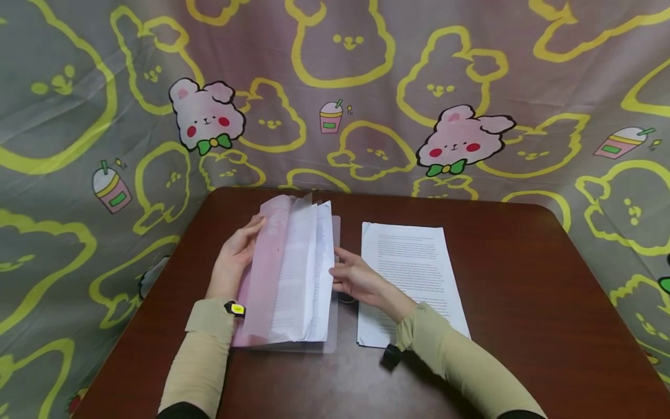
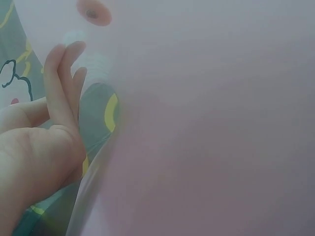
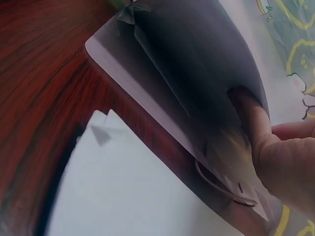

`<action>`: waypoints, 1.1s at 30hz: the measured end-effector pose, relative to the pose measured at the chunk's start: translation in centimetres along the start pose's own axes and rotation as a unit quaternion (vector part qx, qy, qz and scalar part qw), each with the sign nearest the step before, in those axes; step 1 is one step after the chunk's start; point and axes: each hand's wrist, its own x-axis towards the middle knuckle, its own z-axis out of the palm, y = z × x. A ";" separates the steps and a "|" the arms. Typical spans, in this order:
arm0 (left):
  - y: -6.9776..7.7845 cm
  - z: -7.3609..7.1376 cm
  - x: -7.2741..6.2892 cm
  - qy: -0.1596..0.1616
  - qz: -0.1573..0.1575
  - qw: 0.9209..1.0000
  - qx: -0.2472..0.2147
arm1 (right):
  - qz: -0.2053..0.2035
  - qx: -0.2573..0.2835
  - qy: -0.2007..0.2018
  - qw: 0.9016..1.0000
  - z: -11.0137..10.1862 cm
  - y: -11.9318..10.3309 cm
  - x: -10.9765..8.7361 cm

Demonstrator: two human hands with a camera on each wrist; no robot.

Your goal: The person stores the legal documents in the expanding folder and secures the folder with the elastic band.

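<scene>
A translucent pink plastic folder [image 1: 269, 262] lies tilted on the table's left half, with several printed sheets [image 1: 321, 273] in it. My left hand [image 1: 242, 247] touches the raised pink cover on its left side. In the left wrist view its fingers [image 2: 61, 93] look nearly straight against the cover. My right hand [image 1: 361, 280] holds the right edge of the sheets. The right wrist view shows one digit [image 3: 251, 110] on the near, shaded face and the rest mostly behind. A separate stack of printed paper [image 1: 410, 256] lies flat beneath the right forearm.
The dark reddish-brown table [image 1: 502, 273] has a patterned curtain [image 1: 366, 75] around its back and sides. A thin dark loop [image 3: 224, 187] shows by the folder's right edge. Small black devices sit at both wrists.
</scene>
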 end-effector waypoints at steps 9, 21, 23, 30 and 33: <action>-0.2 0.2 0.3 -0.007 0.006 1.000 0.000 | -0.003 0.012 -0.005 1.000 0.9 0.5 1.1; -0.3 0.1 0.5 0.001 0.014 1.000 0.018 | 0.009 0.018 0.013 1.000 1.2 0.8 1.9; -0.3 0.1 0.5 -0.001 0.014 1.000 0.017 | 0.012 0.018 0.015 1.000 1.3 0.8 2.1; -0.5 0.3 0.5 -0.008 0.010 1.000 -0.021 | 0.022 0.017 0.012 1.000 1.5 1.1 2.7; -0.5 0.2 0.4 -0.008 0.013 0.999 -0.030 | 0.028 0.015 0.014 0.999 1.6 1.3 2.8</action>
